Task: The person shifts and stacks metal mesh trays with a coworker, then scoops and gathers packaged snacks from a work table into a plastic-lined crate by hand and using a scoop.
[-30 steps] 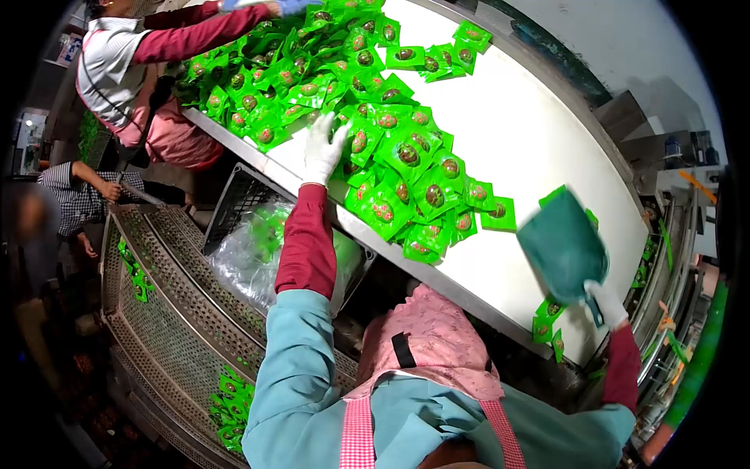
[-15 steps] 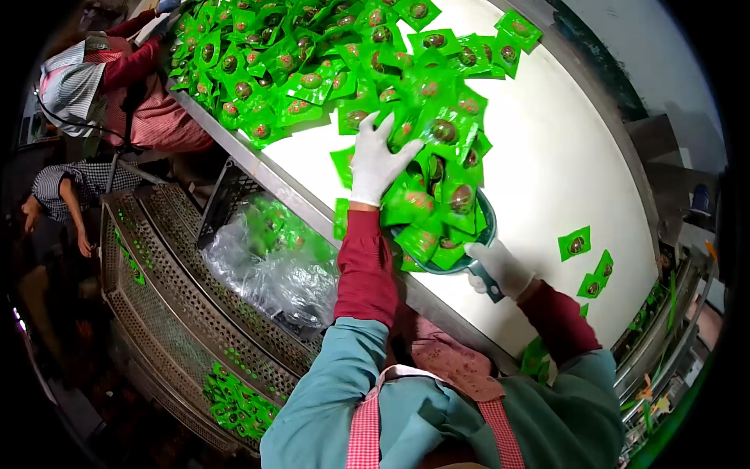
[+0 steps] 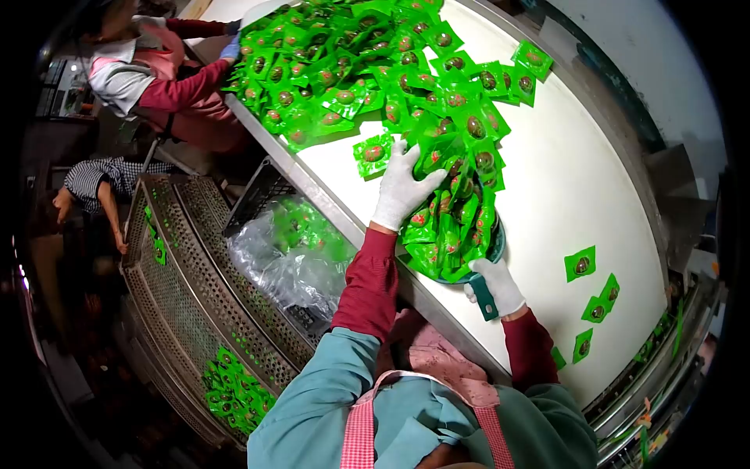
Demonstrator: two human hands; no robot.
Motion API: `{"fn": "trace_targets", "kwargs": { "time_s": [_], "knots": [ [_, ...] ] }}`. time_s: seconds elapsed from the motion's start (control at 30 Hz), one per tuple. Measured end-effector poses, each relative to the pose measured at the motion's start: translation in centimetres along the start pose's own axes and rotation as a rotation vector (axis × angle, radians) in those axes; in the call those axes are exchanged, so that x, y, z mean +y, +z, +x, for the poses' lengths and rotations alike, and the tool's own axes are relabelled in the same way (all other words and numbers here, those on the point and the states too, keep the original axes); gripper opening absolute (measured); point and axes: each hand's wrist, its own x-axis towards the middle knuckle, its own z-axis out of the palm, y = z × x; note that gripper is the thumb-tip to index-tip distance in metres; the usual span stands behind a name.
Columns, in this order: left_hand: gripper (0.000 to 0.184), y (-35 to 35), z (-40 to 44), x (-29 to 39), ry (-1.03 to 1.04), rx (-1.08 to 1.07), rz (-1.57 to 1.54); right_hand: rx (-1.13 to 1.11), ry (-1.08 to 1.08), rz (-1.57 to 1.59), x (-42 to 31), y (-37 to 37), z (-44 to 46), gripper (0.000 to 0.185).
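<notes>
A dark green scoop [image 3: 501, 244] rests on the white tabletop [image 3: 539, 203], heaped with small green packets [image 3: 449, 238] that show brownish oval pictures or windows. My right hand [image 3: 501, 286], in a white glove, is closed around its green handle [image 3: 483, 300]. On the scoop's left side my left hand [image 3: 404, 187], also gloved in white, has its fingers spread against the packets. Beyond the fingertips the packets run into a large pile [image 3: 336, 74]. One packet [image 3: 373, 154] lies just left of that hand. Most of the scoop's bowl is hidden under packets.
Several loose packets [image 3: 580, 264] lie on the right of the table. A metal rim [image 3: 312, 184] edges it. Below are a crate with a clear plastic bag [image 3: 289, 254] and a perforated metal conveyor [image 3: 168, 285]. A co-worker's blue-gloved hand [image 3: 231, 50] is at the pile's far left.
My left hand has drawn packets toward the scoop, which is fuller, with packets standing more on edge. My right hand still grips the handle. The whole view has shifted slightly.
</notes>
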Motion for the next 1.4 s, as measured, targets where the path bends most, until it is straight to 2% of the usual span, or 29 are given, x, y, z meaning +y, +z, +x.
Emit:
{"fn": "trace_targets", "kwargs": {
  "time_s": [0.13, 0.17, 0.23, 0.3, 0.37, 0.43, 0.5, 0.6, 0.7, 0.77, 0.83, 0.9, 0.93, 1.0, 1.03, 1.1, 1.17, 1.23, 1.3, 1.37, 1.4],
  "knots": [
    [0.062, -2.3, 0.0, 3.1, 0.095, 0.088, -0.015, 0.006, -0.051, -0.028, -1.1, 1.0, -2.4, 0.020],
    [0.061, -2.7, 0.1, 3.5, 0.117, 0.090, -0.115, 0.019, -0.056, -0.034, -1.1, 1.2, -2.8, 0.018],
    [0.064, -3.1, -0.2, 3.4, 0.150, 0.092, -0.098, 0.072, -0.082, -0.138, -0.7, 1.5, -3.2, 0.016],
    [0.068, -3.1, -1.0, 2.6, 0.149, 0.159, -0.076, 0.040, -0.135, -0.239, -0.9, 2.3, -4.1, 0.016],
    [0.073, -4.4, -1.9, 2.7, 0.143, 0.202, -0.207, 0.055, -0.077, -0.254, -1.1, 3.2, -4.9, 0.017],
    [0.068, -7.6, -4.1, 3.7, 0.103, 0.253, -0.226, 0.057, -0.159, -0.294, -0.5, 4.8, -6.0, 0.016],
    [0.070, -9.3, -5.9, 3.9, 0.168, 0.427, -0.214, -0.055, -0.252, -0.378, 0.3, 5.4, -7.1, 0.020],
    [0.066, -15.7, -10.2, 6.6, 0.132, 0.562, -0.191, -0.061, -0.339, -0.484, 1.0, 11.0, -11.7, 0.023],
    [0.069, -23.2, -14.7, 7.0, 0.119, 0.721, -0.083, -0.219, -0.393, -0.557, 1.5, 16.9, -14.5, 0.018],
    [0.068, -28.8, -18.9, 6.2, 0.021, 0.842, -0.124, -0.295, -0.369, -0.623, 2.3, 21.9, -14.3, 0.018],
    [0.063, -33.7, -24.0, 5.5, -0.058, 1.044, 0.012, -0.499, -0.367, -0.691, 3.8, 25.9, -13.6, 0.015],
    [0.054, -39.4, -30.1, 4.3, 0.010, 1.105, 0.175, -0.548, -0.377, -0.837, 6.5, 33.8, -17.0, 0.017],
    [0.049, -41.8, -33.2, 3.7, -0.029, 1.114, 0.166, -0.556, -0.384, -0.915, 8.1, 37.8, -18.6, 0.019],
    [0.043, -45.5, -39.2, 1.5, -0.089, 1.172, 0.168, -0.659, -0.255, -0.984, 11.3, 41.9, -16.4, 0.017],
    [0.042, -46.8, -42.1, -0.3, -0.109, 1.222, 0.177, -0.778, -0.127, -0.967, 13.3, 43.4, -13.3, 0.016],
    [0.046, -49.2, -48.1, -3.4, -0.201, 1.386, 0.377, -0.959, -0.015, -1.041, 17.3, 49.5, -15.1, 0.017],
    [0.049, -50.6, -54.2, -7.7, -0.481, 1.421, 0.322, -1.093, 0.151, -1.064, 22.6, 53.6, -12.3, 0.018],
    [0.051, -51.5, -60.0, -12.0, -0.601, 1.513, 0.321, -1.115, 0.187, -1.302, 27.3, 58.1, -12.2, 0.020],
    [0.052, -51.8, -65.3, -15.3, -0.636, 1.585, 0.232, -1.178, 0.260, -1.342, 32.6, 61.2, -11.1, 0.020],
    [0.052, -51.4, -71.0, -22.5, -0.739, 1.708, 0.176, -1.249, 0.212, -1.366, 37.5, 63.7, -10.2, 0.020],
    [0.050, -51.6, -72.7, -22.9, -0.865, 1.750, 0.260, -1.267, 0.162, -1.378, 39.2, 64.7, -10.8, 0.021]
  ]
}}
